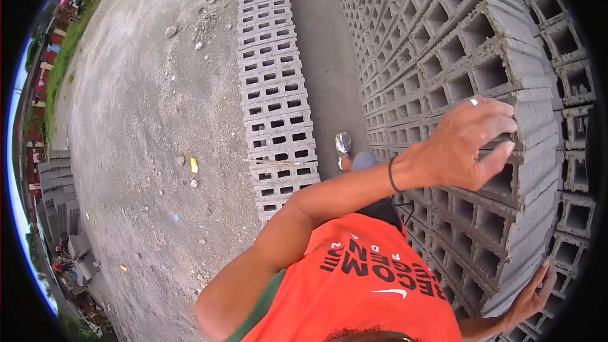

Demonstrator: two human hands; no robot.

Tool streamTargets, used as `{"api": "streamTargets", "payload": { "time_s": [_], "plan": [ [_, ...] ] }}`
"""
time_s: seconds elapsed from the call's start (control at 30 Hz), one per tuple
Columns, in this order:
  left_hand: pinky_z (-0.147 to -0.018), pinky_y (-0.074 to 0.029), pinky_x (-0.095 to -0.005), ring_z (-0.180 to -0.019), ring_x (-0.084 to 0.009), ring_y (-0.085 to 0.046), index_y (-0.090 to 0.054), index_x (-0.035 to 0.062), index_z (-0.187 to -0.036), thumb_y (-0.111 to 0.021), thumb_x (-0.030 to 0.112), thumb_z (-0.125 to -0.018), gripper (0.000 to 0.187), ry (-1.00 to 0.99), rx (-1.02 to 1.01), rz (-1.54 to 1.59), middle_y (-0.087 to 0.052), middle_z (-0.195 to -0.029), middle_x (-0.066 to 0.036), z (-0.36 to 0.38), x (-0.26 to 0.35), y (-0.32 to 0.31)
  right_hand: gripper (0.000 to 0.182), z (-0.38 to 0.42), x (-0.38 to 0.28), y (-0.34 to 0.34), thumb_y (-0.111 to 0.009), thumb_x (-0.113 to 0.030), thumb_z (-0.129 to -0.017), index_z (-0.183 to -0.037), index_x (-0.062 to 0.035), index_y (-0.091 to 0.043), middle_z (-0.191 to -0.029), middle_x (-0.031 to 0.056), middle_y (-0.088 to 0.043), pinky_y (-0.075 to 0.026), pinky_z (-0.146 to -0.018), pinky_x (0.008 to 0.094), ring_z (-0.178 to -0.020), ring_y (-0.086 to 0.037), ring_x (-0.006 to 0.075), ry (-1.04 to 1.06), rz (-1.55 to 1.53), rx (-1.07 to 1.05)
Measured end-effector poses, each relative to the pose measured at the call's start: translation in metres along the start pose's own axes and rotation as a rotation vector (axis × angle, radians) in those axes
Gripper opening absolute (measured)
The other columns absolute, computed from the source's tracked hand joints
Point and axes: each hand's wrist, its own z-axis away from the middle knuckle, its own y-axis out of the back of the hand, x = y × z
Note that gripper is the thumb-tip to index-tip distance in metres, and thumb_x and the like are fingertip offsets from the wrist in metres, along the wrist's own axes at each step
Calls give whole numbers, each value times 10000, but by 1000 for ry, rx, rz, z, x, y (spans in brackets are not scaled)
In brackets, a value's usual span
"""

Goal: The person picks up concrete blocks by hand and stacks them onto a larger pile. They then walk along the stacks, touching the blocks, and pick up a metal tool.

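My left hand [472, 142] reaches across to the stacked hollow concrete blocks [465, 85] on my right. Its fingers and thumb are curled and closed at the edge of one hollow block [535, 126], a dark opening showing between them. A ring and a black wrist band are on this arm. Lower right, my right hand [535, 291] rests by the outer side of the same stack, fingers stretched out and apart, touching the block faces. Part of its palm is hidden.
A long row of hollow blocks [275, 88] lies on the ground ahead, with a narrow concrete strip [320, 44] beside it. My shoe [343, 144] stands on that strip. Gravelly ground [145, 114] spreads left, and more blocks [60, 190] stand at the far left.
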Motion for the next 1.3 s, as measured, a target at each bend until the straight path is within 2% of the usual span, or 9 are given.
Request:
{"api": "streamTargets", "payload": {
  "time_s": [0.27,0.47,0.6,0.67,0.8,0.9,0.93,1.1,1.3],
  "plan": [
    [-856,-503,-508,-944,-441,-639,-664,10,-1007,-555,340,-883,369,1122,-360,-837,-668,-958,-272,120,-352,268,216,-230,-153,-123,-573,-134,-968,-1080,50,-588,-1041,157,-610,-448,-839,345,-916,-577,270,503,265,-313],
    [-899,-484,-516,-983,-473,-621,-686,-58,-933,-524,345,-824,447,1810,-286,-1177,-634,-981,-335,312,-283,480,203,-391,-304,-219,-565,-80,-945,-1116,17,-616,-1165,190,-606,-433,-915,363,-1124,-566,321,775,290,-374],
    [-392,-365,-398,-446,-225,-505,-521,48,-750,-480,248,-849,226,2105,875,-684,-539,-589,-107,292,-234,515,286,-488,-385,-304,-515,-9,-953,-1218,-32,-620,-1337,155,-545,-429,-990,348,-1252,-519,261,1047,359,-241],
    [-383,-341,-379,-440,-220,-500,-518,48,-778,-491,231,-841,195,2113,1066,-545,-537,-597,-108,257,-263,527,326,-514,-445,-348,-514,10,-952,-1258,-48,-610,-1365,123,-535,-434,-1008,348,-1248,-522,231,794,-257,-396],
    [-370,-288,-356,-429,-210,-475,-530,72,-797,-496,215,-839,153,2041,1256,-327,-548,-618,-110,182,-359,547,253,-547,-651,-387,-600,-95,-939,-1175,-11,-637,-1188,149,-636,-452,-977,361,-1091,-606,280,1139,350,-260],
    [-376,-330,-319,-493,-177,-535,-567,84,-777,-476,167,-858,148,1843,898,126,-579,-631,-67,146,-474,594,259,-590,-751,-404,-622,-171,-938,-1138,-8,-649,-1146,158,-653,-471,-948,367,-1056,-625,290,1313,372,-117],
    [-394,-368,-303,-521,-158,-567,-602,75,-787,-492,148,-869,156,1897,909,-345,-612,-657,-92,60,-505,584,268,-608,-782,-410,-623,-197,-939,-1129,-10,-654,-1143,161,-655,-478,-938,374,-1059,-626,289,1347,339,-77],
    [-509,-431,-290,-670,-160,-641,-669,-1,-977,-575,318,-884,345,1435,331,-601,-695,-818,-95,-96,-693,679,268,-689,-933,-439,-733,-330,-870,-955,-76,-725,-832,58,-723,-532,-602,334,-757,-687,164,1911,-118,37],
    [-610,-460,-274,-801,-163,-664,-662,-3,-1088,-539,389,-914,446,1280,555,-443,-713,-936,-109,-335,-785,728,244,-784,-1057,-534,-747,-312,-857,-977,-100,-737,-832,49,-737,-537,-544,234,-730,-708,130,1931,-466,-146]
  ]
}}
